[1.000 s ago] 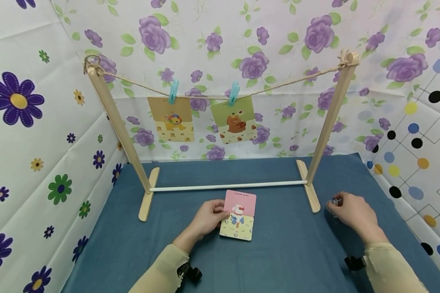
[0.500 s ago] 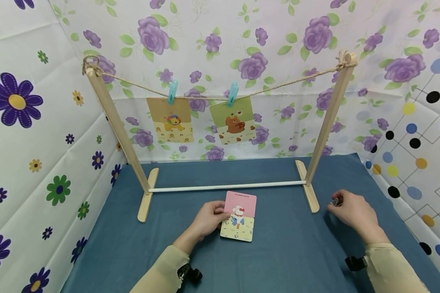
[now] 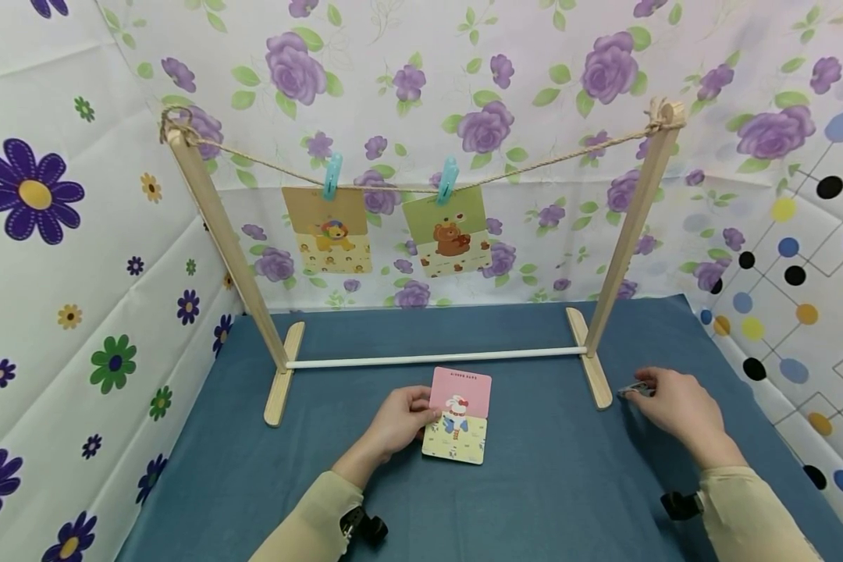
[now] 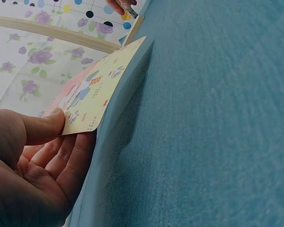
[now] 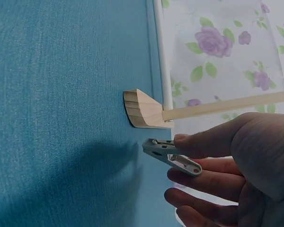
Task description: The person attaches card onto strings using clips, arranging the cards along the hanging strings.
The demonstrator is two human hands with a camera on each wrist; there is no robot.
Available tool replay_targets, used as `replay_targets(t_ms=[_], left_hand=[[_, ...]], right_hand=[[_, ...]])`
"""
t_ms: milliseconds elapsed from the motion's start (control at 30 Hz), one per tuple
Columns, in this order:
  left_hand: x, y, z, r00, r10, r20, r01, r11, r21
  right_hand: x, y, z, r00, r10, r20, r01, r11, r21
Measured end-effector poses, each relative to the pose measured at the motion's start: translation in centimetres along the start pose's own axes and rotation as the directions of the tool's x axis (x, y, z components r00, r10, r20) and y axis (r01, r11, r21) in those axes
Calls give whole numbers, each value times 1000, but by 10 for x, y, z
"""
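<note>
The pink card [image 3: 458,415] lying on the table carries one short line of small dark print across its pink top band, above the cartoon figure; the letters are too small and blurred to read in the head view. In the left wrist view the same card [image 4: 97,85] shows only picture marks. No other text, number, label or brand can be read anywhere.

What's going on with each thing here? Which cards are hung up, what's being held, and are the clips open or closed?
Lion card: hanging, clipped to the rope.
Bear card: hanging, clipped, slightly tilted.
Two blue clothespins: closed on the rope.
Pink rabbit card: pinched by the left hand, one edge lifted off the blue cloth.
Grey clothespin: pinched by the right hand, jaws closed.
Wooden rack: standing upright.
</note>
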State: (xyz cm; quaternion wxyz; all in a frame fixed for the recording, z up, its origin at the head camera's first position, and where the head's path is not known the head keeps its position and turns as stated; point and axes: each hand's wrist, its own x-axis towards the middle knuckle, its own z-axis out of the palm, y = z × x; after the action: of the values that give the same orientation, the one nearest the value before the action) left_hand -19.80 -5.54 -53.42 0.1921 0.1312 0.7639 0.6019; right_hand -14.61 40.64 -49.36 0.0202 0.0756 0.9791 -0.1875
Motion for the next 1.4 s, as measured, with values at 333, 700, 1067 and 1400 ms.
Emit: replay_targets(t_ms=[333,700,1067,1400], left_hand=[[0,2,3,1000,-13,-9,13,1000,-2],[1,4,4,1000,-8,-26,8,1000,-13],[1,1,4,1000,1,-20,-2,1000,-31],[3,6,6,1000,11,-29,-13,998,-56]], right_hand=[[-2,4,-2,999,33,39,-34,999,25],[-3,2,-5,998,34,-49,-33,999,34],[-5,-3,-6,992,-2,-126,4,1000,21],[-7,-4,-12,982,-5,-187,12,999,36]])
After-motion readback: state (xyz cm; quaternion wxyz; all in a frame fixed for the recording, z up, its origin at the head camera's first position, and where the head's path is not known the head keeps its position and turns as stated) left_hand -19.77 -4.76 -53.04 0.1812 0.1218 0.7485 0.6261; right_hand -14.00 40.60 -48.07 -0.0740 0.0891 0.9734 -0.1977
